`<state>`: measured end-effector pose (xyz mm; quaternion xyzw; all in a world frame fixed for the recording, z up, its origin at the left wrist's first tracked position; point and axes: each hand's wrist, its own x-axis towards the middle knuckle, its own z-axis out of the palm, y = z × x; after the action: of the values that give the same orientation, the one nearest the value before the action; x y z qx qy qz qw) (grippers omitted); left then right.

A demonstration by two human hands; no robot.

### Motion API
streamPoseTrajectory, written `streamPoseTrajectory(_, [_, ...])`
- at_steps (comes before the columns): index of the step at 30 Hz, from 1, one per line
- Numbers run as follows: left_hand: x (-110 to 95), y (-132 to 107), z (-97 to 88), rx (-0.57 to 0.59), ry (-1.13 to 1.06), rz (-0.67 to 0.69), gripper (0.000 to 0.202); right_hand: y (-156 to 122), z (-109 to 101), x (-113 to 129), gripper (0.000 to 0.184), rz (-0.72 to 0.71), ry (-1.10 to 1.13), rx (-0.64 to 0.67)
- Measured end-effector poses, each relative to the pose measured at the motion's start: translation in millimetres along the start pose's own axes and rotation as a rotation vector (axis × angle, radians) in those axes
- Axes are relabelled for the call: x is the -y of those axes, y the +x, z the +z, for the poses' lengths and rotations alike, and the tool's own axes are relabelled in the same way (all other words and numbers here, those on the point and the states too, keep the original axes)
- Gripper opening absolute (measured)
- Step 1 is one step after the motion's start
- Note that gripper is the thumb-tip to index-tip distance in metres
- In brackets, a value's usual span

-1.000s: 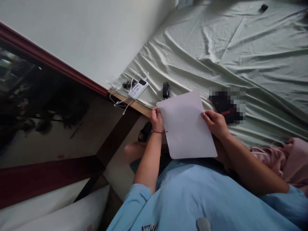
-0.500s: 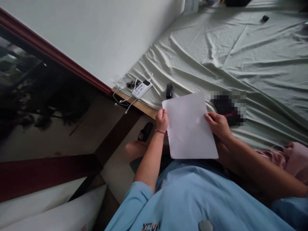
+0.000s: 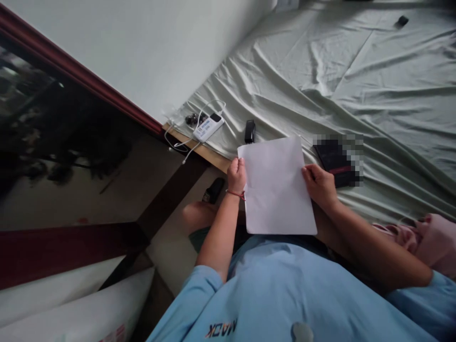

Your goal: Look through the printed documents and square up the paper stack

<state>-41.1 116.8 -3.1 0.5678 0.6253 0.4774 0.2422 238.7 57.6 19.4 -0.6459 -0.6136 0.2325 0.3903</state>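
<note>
A blank white sheet with rounded corners point(image 3: 278, 190) lies over my lap, its lower edge close to my blue shirt. My left hand point(image 3: 236, 175) pinches its left edge near the top corner, thumb on top. On the opposite edge, a little lower, my right hand point(image 3: 320, 186) grips the sheet with curled fingers. Just beyond the top edge stands a small black stapler-like object point(image 3: 250, 131), partly hidden by the sheet. A dark object with a red band point(image 3: 333, 159), partly pixelated, rests on the bed right of my right hand.
The bed point(image 3: 356, 80) carries a wrinkled pale green cover. A white power bank point(image 3: 209, 127) with white cables sits at its wooden edge. Pink cloth point(image 3: 434, 237) is bunched at right. A small black item point(image 3: 402, 21) lies far off. White sacks point(image 3: 89, 304) are at lower left.
Both hands still hold the sheet, which has shifted slightly left in view. The camera view has also moved a little; the sheet's surface now looks more evenly lit.
</note>
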Motion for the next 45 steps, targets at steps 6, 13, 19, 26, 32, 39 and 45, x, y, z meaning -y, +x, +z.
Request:
streamPoseTrajectory(6, [-4, 1, 1.0, 0.003, 0.04, 0.007, 0.036, 2, 1, -4, 0.026, 0.027, 0.111, -0.042])
streamPoseTrajectory(13, [-9, 0, -1.0, 0.007, 0.026, 0.022, 0.04, 3, -1, -7, 0.022, 0.025, 0.083, -0.024])
streamPoseTrajectory(19, [-11, -1, -1.1, 0.008, 0.014, 0.01, 0.043, 3, -1, -6, 0.022, 0.03, 0.073, 0.0])
streamPoseTrajectory(26, [-10, -2, -0.6, 0.008, 0.034, 0.008, 0.039, 3, -3, -3, 0.019, 0.021, 0.09, 0.015])
streamPoseTrajectory(32, [-7, -2, -0.6, 0.014, 0.044, 0.016, 0.036, 2, -4, -3, 0.02, 0.022, 0.088, 0.024])
streamPoseTrajectory(39, [-4, -2, 1.2, 0.008, 0.045, 0.012, 0.036, 3, -5, -2, 0.019, 0.018, 0.082, 0.032])
streamPoseTrajectory(45, [-5, -3, 0.7, 0.003, 0.063, 0.015, 0.036, 3, -5, -1, 0.02, 0.02, 0.083, 0.04])
